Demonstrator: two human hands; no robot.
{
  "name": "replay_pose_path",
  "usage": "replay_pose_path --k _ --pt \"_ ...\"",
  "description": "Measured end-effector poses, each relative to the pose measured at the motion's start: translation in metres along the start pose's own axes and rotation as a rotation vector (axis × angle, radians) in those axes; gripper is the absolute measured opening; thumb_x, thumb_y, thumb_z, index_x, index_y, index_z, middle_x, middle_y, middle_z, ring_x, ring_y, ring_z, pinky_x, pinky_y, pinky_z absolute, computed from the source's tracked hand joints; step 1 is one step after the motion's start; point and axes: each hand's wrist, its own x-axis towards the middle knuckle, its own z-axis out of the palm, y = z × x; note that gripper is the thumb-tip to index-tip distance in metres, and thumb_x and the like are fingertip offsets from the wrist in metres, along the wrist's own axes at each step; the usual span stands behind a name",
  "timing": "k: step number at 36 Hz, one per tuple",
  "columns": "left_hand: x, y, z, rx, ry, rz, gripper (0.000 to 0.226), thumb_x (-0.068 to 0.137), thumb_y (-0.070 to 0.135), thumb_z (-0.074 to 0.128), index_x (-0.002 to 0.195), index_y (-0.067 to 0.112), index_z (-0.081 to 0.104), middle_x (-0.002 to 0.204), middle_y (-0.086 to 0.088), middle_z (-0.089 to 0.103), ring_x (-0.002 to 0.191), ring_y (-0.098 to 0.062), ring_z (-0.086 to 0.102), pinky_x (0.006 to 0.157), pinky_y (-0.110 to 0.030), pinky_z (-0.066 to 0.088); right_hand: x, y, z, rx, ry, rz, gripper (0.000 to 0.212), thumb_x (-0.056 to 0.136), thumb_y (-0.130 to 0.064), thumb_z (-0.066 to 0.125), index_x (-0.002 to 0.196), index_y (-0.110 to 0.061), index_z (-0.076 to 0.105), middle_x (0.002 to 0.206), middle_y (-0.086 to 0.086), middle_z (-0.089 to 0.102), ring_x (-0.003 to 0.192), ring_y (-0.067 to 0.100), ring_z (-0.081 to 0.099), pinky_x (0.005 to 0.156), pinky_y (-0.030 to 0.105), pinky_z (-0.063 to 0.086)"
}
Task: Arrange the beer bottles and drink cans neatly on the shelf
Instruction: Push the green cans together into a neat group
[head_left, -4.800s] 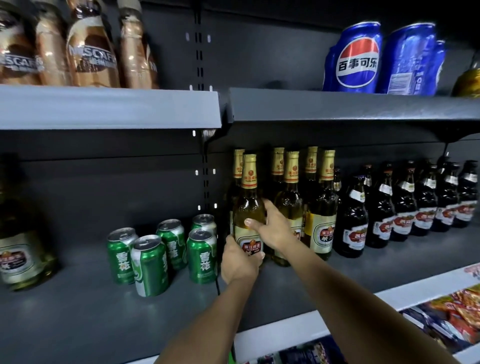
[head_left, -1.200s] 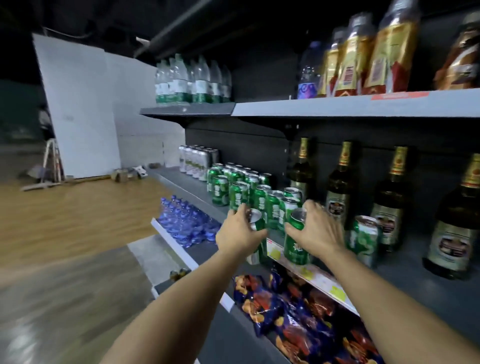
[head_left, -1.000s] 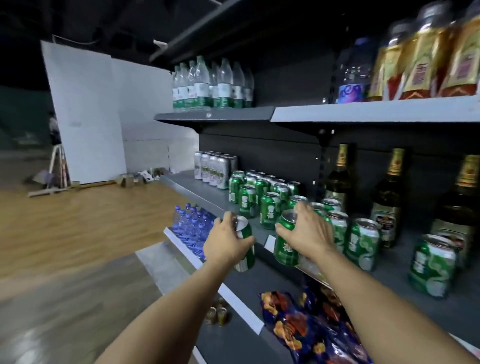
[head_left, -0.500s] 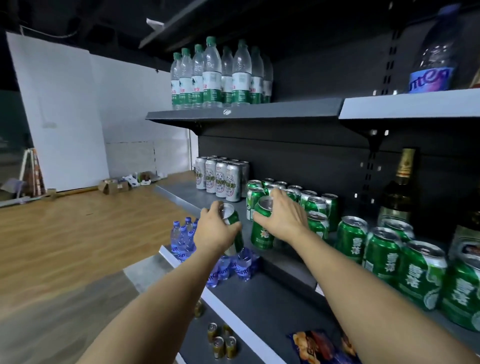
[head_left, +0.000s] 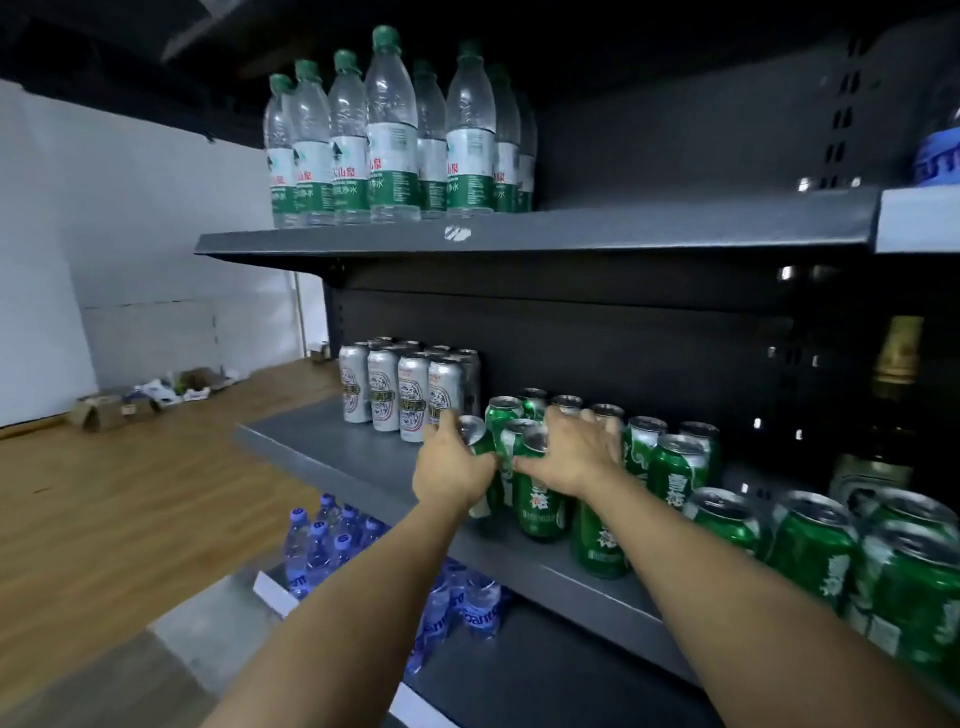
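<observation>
left green can (head_left: 480, 457) tilted, gripped in left hand (head_left: 451, 470) at the middle shelf (head_left: 332, 452) front edge | right green can (head_left: 540, 499) upright beside it, right hand (head_left: 569, 457) curled round its top | more green cans (head_left: 675, 467) run rightward | silver cans (head_left: 400, 389) toward the shelf's left end | water bottles (head_left: 395, 140) on upper shelf (head_left: 519, 234)

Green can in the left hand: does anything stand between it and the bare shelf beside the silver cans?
Nothing visible does. The left hand holds the green drink can at the left end of the green group; the grey metal shelf lies bare in front of the tall silver cans, which stand further back.
</observation>
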Motion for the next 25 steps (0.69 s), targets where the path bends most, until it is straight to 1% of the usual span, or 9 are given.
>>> replay_pose_path --k 4,7,10,13,15,18,21,23,25 --pt "0.026 -0.013 0.011 0.035 -0.113 0.029 0.061 0.072 0.032 0.072 0.123 0.023 0.041 0.121 0.001 0.058 0.099 -0.024 0.060 0.079 -0.037 0.052 0.009 -0.006 0.014 -0.062 -0.066 0.101 0.074 0.079 -0.071 0.054 0.130 -0.019 0.045 0.123 0.000 0.061 0.129 0.023 0.039 0.099 0.040 0.025" --pt "0.036 -0.023 0.016 0.056 -0.184 0.061 0.058 0.070 0.034 0.072 0.119 0.023 0.045 0.120 -0.001 0.058 0.101 -0.025 0.060 0.082 -0.041 0.053 0.010 -0.009 0.019 -0.105 -0.082 0.172 0.069 0.080 -0.071 0.053 0.126 -0.020 0.048 0.117 -0.001 0.063 0.123 0.022 0.043 0.098 0.040 0.025" --pt "0.039 -0.032 0.019 0.073 -0.250 0.085 0.064 0.072 0.033 0.071 0.129 0.024 0.044 0.122 -0.002 0.058 0.105 -0.025 0.059 0.084 -0.041 0.053 0.012 -0.011 0.017 -0.128 -0.117 0.233 0.066 0.080 -0.071 0.053 0.124 -0.022 0.050 0.119 -0.001 0.062 0.123 0.021 0.043 0.096 0.040 0.025" --pt "0.041 -0.038 0.022 0.080 -0.282 0.117 0.068 0.075 0.034 0.071 0.135 0.025 0.041 0.128 -0.001 0.054 0.112 -0.025 0.056 0.087 -0.042 0.052 0.013 -0.015 0.016 -0.167 -0.178 0.271 0.067 0.082 -0.073 0.051 0.126 -0.022 0.050 0.126 0.001 0.059 0.129 0.023 0.039 0.099 0.041 0.025" --pt "0.043 -0.041 0.025 0.104 -0.316 0.145 0.069 0.077 0.037 0.072 0.137 0.025 0.039 0.131 -0.002 0.050 0.117 -0.025 0.053 0.089 -0.043 0.051 0.012 -0.021 0.019 -0.195 -0.187 0.291 0.070 0.082 -0.073 0.049 0.129 -0.021 0.048 0.128 0.002 0.058 0.129 0.023 0.039 0.101 0.041 0.024" --pt "0.046 -0.042 0.026 0.159 -0.361 0.185 0.071 0.081 0.041 0.072 0.139 0.023 0.035 0.134 -0.005 0.044 0.122 -0.027 0.049 0.091 -0.043 0.049 0.005 -0.031 0.028 -0.274 -0.144 0.275 0.079 0.084 -0.072 0.048 0.140 -0.018 0.040 0.135 0.003 0.052 0.129 0.024 0.039 0.106 0.046 0.022" --pt "0.050 -0.039 0.022 0.178 -0.393 0.200 0.077 0.081 0.045 0.071 0.142 0.020 0.032 0.137 -0.008 0.040 0.125 -0.028 0.045 0.094 -0.043 0.046 -0.007 -0.033 0.030 -0.257 -0.020 0.251 0.081 0.088 -0.068 0.044 0.149 -0.018 0.026 0.147 0.004 0.041 0.136 0.025 0.033 0.111 0.050 0.017" --pt "0.048 -0.034 0.016 0.210 -0.337 0.230 0.076 0.082 0.048 0.068 0.142 0.018 0.033 0.137 -0.011 0.040 0.126 -0.031 0.043 0.095 -0.043 0.044 -0.019 -0.030 0.026 -0.226 0.080 0.230 0.072 0.092 -0.061 0.043 0.149 -0.019 0.026 0.148 0.004 0.039 0.136 0.025 0.031 0.112 0.048 0.017" --pt "0.042 -0.026 0.010 0.233 -0.212 0.305 0.070 0.085 0.048 0.064 0.140 0.013 0.037 0.137 -0.013 0.042 0.125 -0.033 0.042 0.098 -0.042 0.040 -0.034 -0.022 0.018 -0.226 0.151 0.224 0.061 0.095 -0.055 0.040 0.145 -0.020 0.032 0.145 0.003 0.041 0.134 0.023 0.033 0.110 0.045 0.019"
